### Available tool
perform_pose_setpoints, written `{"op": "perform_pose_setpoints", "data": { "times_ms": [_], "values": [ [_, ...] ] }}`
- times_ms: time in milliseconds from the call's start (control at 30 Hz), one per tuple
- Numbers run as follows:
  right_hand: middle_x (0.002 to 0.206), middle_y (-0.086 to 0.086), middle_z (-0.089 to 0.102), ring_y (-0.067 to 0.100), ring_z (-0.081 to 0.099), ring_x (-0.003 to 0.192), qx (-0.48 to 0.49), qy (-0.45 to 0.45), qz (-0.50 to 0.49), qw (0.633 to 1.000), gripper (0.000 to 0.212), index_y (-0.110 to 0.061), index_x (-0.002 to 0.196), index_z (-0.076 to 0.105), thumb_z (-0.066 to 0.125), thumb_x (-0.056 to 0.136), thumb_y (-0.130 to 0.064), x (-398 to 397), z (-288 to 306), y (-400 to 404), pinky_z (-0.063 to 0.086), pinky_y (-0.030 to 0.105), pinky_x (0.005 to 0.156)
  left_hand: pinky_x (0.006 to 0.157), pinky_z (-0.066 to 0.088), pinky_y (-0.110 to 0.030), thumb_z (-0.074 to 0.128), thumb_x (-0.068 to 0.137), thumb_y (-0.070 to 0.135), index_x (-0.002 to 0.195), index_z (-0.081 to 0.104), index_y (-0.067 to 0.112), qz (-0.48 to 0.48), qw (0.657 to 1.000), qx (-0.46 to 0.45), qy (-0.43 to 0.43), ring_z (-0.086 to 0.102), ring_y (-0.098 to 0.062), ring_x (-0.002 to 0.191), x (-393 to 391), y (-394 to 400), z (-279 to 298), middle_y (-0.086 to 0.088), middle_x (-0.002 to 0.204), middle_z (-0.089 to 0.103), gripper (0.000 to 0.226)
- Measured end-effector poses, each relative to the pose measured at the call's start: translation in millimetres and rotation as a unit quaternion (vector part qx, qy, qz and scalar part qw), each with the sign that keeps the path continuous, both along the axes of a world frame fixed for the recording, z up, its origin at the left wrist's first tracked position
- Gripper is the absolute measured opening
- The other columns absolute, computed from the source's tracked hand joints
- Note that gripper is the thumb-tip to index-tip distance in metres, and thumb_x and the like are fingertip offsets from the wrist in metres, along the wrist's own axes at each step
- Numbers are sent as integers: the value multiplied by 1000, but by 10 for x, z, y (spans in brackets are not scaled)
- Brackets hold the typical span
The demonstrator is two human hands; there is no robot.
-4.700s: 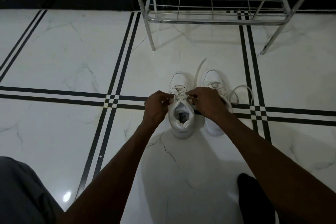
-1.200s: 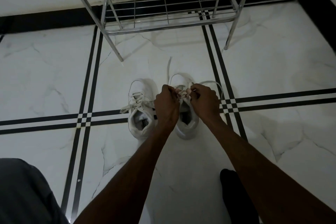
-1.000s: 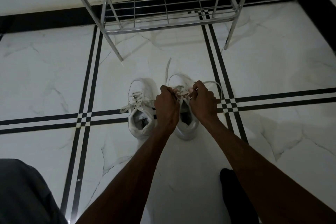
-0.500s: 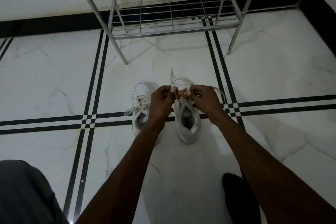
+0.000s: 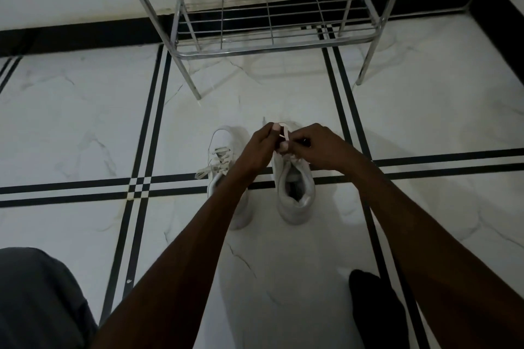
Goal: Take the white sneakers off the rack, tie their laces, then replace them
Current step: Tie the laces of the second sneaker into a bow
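Two white sneakers stand side by side on the marble floor, toes toward the rack. The left sneaker (image 5: 220,150) has its laces tied in a bow, and my left forearm crosses its heel. Over the tongue of the right sneaker (image 5: 296,193), my left hand (image 5: 259,147) and my right hand (image 5: 323,147) each pinch part of its white lace (image 5: 284,133). The hands nearly touch and hide the toe and the knot area. The metal shoe rack (image 5: 266,48) stands just beyond, its lower shelf bare.
The rack's chrome legs (image 5: 190,76) stand on the floor a short way past the sneakers. A black skirting runs along the wall behind and at the right. My dark-socked foot (image 5: 374,309) is at the lower right, my grey-clad knee (image 5: 37,300) at the lower left.
Earlier my hands worked the left sneaker's lace; it now lies tied and they are on the right sneaker. In the last second they lifted the lace slightly higher and closer together.
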State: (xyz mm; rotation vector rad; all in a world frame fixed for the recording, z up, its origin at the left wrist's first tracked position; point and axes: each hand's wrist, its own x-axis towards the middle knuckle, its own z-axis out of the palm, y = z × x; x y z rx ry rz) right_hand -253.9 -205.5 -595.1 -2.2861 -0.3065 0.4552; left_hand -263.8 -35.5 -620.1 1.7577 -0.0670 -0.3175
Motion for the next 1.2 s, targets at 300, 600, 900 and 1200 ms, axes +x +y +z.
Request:
{"op": "perform_pose_setpoints", "data": {
  "times_ms": [300,600,900,1200],
  "values": [
    [87,3,75,20,71,77,-93,-115,1,989,10,-20,89,79,78,79,-21,50,66,-175,60,43,73,81,57,-22,35,111,18,111,62,-5,-43,999,-6,29,70,-16,87,53,9,-99,-16,99,70,36],
    [75,-1,74,9,69,68,25,-187,-132,973,5,-13,77,76,80,76,-15,-45,-189,-82,60,30,67,91,48,-30,42,109,30,109,72,-2,-7,996,82,23,66,-20,103,11,-58,-103,-15,112,74,44],
    [87,8,78,20,76,86,235,3,-184,954,14,-12,82,77,86,70,-12,-138,-205,-92,60,47,87,114,34,-52,50,91,66,109,73,28,150,969,195,17,48,-25,134,21,177,-217,1,133,64,48],
    [102,20,75,29,74,94,291,140,-208,923,28,6,101,70,78,81,-12,-143,-131,-159,62,38,82,55,56,-31,70,94,27,83,72,0,197,977,82,-16,72,-18,63,-107,47,-58,-11,74,77,29]
  ]
}}
